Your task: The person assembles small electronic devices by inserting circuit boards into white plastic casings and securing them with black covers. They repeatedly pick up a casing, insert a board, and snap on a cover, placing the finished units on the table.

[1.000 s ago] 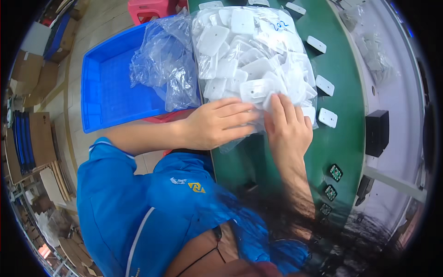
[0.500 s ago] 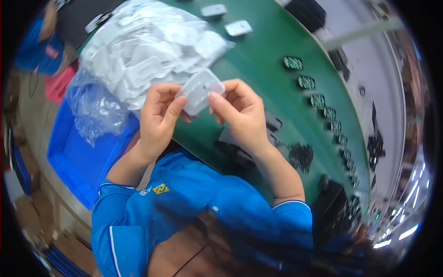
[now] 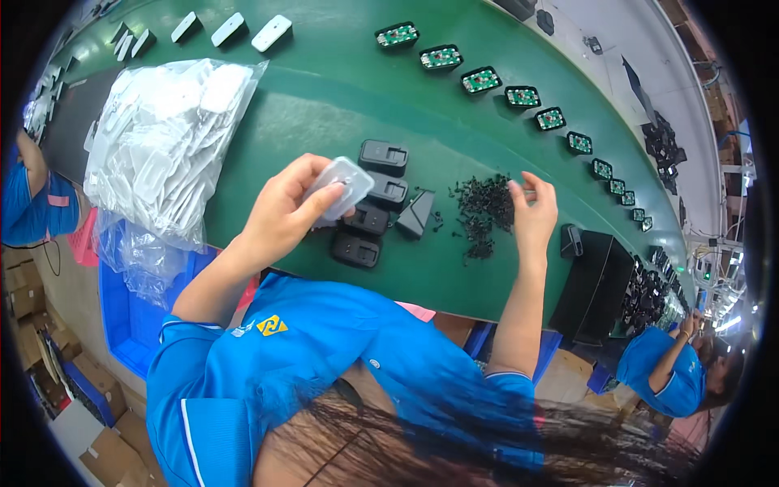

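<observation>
I can see the clear plastic cover [image 3: 358, 191] up in the L hand [image 3: 280, 209], pinched btw thumb & fingers, tilted — wrist raised, elbow bent. R hand [image 3: 534, 213] points up, fingers curled by the small black parts [image 3: 479, 213]; can't tell if it's got one. Btw hands: black housings [image 3: 381, 156]. Left of L hand — bag w/ white covers [image 3: 166, 150].

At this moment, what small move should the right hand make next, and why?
Probably pinch one piece from the pile of small black parts: the right hand is at its right edge, while the left hand holds a translucent cover. Whether the right hand already has a piece, I cannot tell.
</observation>
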Motion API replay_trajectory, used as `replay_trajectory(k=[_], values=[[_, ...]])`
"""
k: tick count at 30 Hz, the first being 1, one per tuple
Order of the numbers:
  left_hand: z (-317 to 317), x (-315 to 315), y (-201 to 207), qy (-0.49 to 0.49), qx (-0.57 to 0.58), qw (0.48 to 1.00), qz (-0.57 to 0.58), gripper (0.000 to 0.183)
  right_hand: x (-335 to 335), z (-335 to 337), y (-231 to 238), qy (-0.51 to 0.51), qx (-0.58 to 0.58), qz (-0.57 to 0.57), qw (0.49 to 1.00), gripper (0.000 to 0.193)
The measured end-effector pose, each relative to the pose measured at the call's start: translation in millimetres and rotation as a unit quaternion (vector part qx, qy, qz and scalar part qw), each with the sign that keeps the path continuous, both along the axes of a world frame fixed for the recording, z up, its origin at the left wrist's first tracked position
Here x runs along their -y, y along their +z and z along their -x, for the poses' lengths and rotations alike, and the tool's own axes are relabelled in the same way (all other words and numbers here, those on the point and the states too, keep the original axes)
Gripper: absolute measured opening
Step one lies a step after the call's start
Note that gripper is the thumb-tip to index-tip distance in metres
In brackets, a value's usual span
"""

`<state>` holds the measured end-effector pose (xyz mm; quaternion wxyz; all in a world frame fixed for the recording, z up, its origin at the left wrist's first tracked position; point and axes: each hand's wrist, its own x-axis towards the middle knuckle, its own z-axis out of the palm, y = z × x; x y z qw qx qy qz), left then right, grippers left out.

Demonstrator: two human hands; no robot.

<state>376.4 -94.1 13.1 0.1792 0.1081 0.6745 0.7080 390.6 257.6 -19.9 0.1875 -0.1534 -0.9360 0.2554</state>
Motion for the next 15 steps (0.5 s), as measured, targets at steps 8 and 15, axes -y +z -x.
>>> replay_trajectory(k=[8, 15], values=[[40.0, -33.7, 12.8, -0.004, 0.001, 0.998, 0.066, 0.028, -14.5, 10.9, -5.4, 0.101, 0.105, -0.070, 0.987, 0.014], [55.5, -56.2, 14.7, -0.021, -0.040, 0.996, 0.071, 0.024, -10.4, 3.4, 4.7, 0.043, 0.059, 0.033, 0.997, 0.013]])
